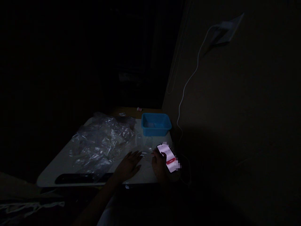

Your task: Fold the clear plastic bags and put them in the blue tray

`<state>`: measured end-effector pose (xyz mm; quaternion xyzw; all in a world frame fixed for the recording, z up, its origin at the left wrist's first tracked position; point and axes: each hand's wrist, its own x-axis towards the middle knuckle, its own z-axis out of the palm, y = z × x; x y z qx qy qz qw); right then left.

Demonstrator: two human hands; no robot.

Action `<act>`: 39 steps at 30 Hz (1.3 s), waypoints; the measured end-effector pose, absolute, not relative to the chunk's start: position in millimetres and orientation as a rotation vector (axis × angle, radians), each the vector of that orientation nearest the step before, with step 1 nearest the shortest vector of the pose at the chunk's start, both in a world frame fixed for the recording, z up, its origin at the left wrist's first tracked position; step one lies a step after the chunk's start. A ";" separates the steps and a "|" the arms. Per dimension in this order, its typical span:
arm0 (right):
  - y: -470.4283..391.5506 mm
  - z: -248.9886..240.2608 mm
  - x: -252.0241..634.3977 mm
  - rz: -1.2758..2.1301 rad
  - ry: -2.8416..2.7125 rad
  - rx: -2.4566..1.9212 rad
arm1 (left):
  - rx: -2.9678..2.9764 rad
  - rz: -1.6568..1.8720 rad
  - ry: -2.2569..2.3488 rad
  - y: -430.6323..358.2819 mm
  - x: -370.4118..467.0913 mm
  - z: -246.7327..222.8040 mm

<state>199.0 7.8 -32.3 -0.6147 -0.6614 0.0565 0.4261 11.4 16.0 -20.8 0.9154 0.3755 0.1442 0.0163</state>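
The scene is very dark. My left hand (pixel 129 165) lies over the pale tabletop with its fingers stretched out and slightly apart, beside a thin clear plastic piece (pixel 146 153). Close by on the right, my right hand (pixel 159 164) has its fingers bent and apart, near that plastic. One of its fingers overlaps the lit screen of a phone (pixel 171 166), which shows a timer-like display and a red button. Whether the right fingertips touch the plastic is hard to make out. A crumpled heap of clear plastic bags (pixel 101 141) covers the table's left part.
A blue plastic basin (pixel 156 131) stands at the back right of the white table (pixel 51 169). Behind it, a small spool-like item (pixel 139 109) sits on a wooden surface. A white cable (pixel 184 88) hangs from a wall socket (pixel 228 29) on the right.
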 end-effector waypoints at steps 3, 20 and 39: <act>8.2 -31.8 199.3 0.166 -1.630 -1.562 | 2.842 0.426 1.170 16.2 11.2 -21.6; 8.3 -33.4 199.1 0.127 -1.633 -1.560 | 2.833 0.418 1.186 14.7 12.5 -17.3; 7.9 -33.4 198.8 0.124 -1.726 -1.531 | 2.814 0.476 1.167 15.8 11.1 -21.1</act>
